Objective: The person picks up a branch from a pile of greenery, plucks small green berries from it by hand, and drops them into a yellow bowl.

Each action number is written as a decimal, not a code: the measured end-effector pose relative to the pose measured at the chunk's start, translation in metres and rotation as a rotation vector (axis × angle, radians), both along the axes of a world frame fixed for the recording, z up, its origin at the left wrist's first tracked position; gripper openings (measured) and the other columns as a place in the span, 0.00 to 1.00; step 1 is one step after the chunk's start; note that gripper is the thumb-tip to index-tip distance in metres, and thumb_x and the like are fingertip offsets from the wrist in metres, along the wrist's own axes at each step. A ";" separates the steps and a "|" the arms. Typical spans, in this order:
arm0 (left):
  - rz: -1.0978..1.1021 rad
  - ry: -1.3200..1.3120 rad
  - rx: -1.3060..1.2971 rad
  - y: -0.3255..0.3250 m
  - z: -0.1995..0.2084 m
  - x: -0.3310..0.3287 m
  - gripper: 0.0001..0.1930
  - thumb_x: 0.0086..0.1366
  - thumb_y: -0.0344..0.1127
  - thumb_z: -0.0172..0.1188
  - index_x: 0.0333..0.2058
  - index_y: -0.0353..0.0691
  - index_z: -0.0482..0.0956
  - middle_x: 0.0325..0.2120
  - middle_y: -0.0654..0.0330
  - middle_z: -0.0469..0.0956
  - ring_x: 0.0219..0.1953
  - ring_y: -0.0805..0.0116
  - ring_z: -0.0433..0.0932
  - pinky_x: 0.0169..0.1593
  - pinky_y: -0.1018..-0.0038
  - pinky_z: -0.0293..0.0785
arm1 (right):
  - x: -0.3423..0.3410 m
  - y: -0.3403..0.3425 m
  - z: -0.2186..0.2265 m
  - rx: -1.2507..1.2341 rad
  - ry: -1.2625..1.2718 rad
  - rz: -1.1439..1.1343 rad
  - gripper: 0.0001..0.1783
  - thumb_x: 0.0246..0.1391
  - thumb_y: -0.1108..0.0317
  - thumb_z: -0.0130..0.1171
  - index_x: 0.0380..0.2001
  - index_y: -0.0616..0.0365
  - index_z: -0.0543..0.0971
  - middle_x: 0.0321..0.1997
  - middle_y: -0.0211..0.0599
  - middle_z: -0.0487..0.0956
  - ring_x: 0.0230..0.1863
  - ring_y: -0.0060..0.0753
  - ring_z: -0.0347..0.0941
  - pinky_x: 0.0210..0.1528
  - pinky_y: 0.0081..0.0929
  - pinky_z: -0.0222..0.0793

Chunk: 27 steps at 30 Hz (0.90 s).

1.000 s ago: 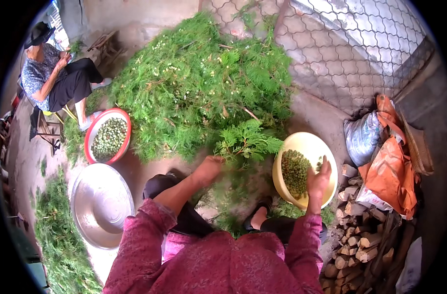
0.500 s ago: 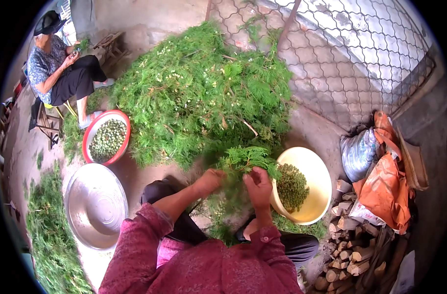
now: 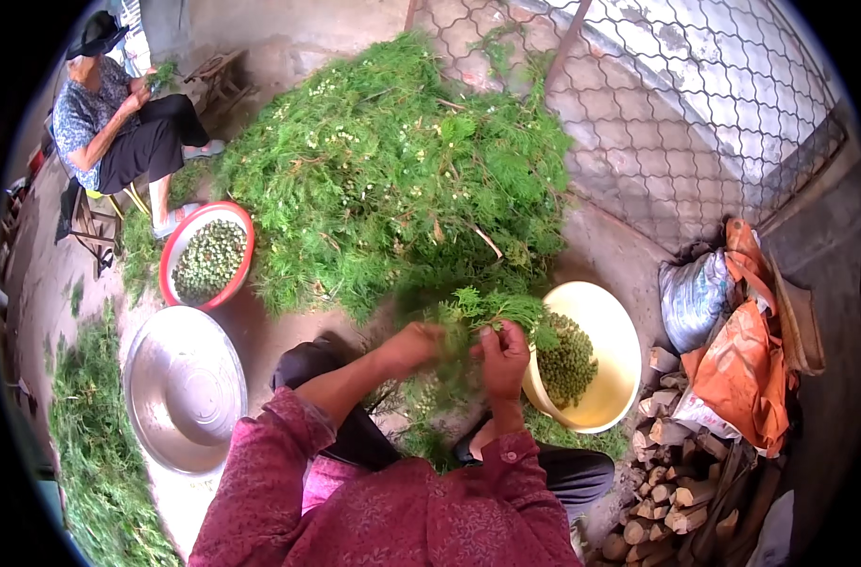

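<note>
My right hand (image 3: pixel 502 357) pinches a green feathery sprig (image 3: pixel 496 307) between thumb and fingers, just left of the cream basin. Close beside it, my left hand (image 3: pixel 411 348) is curled at the sprig's left side; its fingertips are smeared by motion, and what they grip is hidden. Small round green cones (image 3: pixel 564 361) lie heaped in the left part of the cream basin (image 3: pixel 619 378). Beyond my hands spreads a large pile of cut evergreen branches (image 3: pixel 374 180) dotted with pale cones. More greenery lies between my legs below the hands.
At the left stand a metal basin (image 3: pixel 170 378) and a red-rimmed basin (image 3: pixel 251 248) of green cones. A seated co-worker (image 3: pixel 100 123) holds a sprig at the far left. Firewood (image 3: pixel 671 501), an orange sack (image 3: pixel 742 378) and wire mesh (image 3: pixel 676 132) are on the right. Loose greenery (image 3: pixel 100 435) covers the left floor.
My left hand has shifted slightly right, nearer my right hand. The sprig has moved a little right and down. The co-worker's hands have risen slightly.
</note>
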State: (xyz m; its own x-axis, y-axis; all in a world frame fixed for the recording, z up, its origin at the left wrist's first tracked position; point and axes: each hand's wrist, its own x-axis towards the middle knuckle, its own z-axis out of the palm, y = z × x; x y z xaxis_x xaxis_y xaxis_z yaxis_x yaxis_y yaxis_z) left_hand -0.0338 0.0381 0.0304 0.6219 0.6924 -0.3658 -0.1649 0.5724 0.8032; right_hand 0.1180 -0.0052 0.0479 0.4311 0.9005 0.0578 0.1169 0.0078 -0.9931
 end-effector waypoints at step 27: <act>0.219 0.088 0.395 0.012 -0.033 0.018 0.09 0.50 0.21 0.46 0.26 0.38 0.75 0.16 0.71 0.68 0.20 0.83 0.64 0.23 0.82 0.61 | 0.054 -0.038 0.033 -0.085 0.613 0.224 0.08 0.50 0.67 0.50 0.34 0.56 0.71 0.29 0.33 0.73 0.23 0.20 0.67 0.18 0.13 0.58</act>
